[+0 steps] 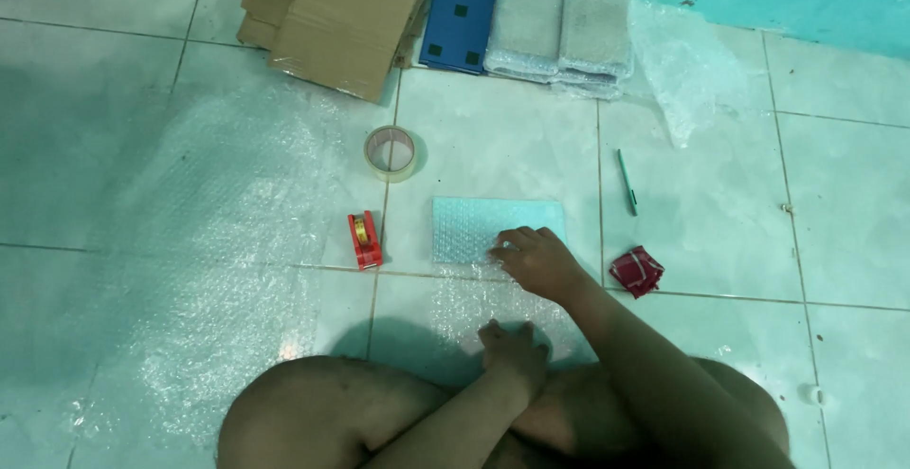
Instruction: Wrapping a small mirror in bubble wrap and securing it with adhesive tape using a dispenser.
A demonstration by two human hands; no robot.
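Head view shows our right hand (pixel 536 260) flat, fingers together, pressing the bubble-wrapped flat packet (pixel 479 227) at its near right corner; our left hand (pixel 512 348) rests loosely closed on the loose bubble wrap sheet (pixel 455 303) nearer us; wrapping looks partly done, we judge; the tape roll (pixel 391 152) lies untouched beyond.

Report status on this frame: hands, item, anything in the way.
Right hand flat on the bubble-wrapped packet. Left hand pressing the bubble wrap sheet on the floor. Red tape dispenser and tape roll lie apart, to the left.
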